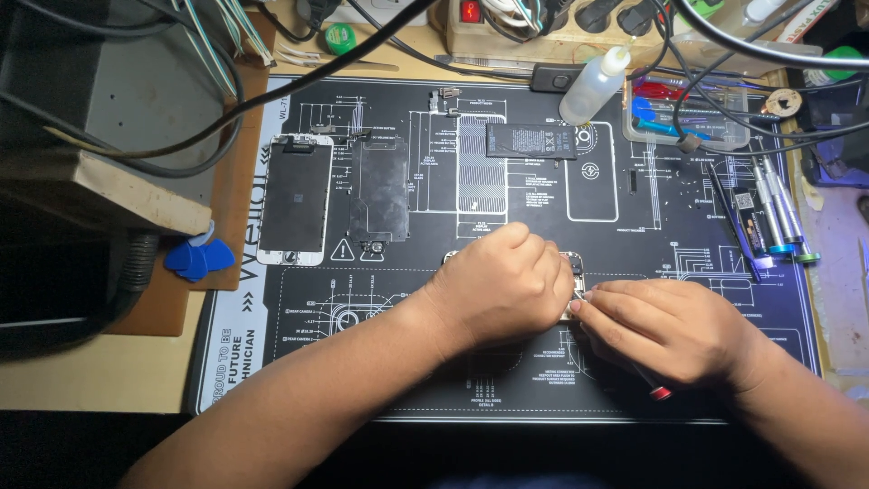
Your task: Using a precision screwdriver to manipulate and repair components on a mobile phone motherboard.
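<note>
Fingers of right hand point(674, 330) pinch thin red-tipped screwdriver point(659, 392), tip angled up-left into small phone chassis point(573, 268) at mat's near-centre. Left hand point(502, 285) curls closed over chassis, covering it, nearer to it. Black printed repair mat point(543, 389) carries both; detached white screen point(294, 199) lies near mat's left edge.

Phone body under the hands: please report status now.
Left hand covers phone body. Right hand holds screwdriver, tip at it. Nothing in the way.
</note>
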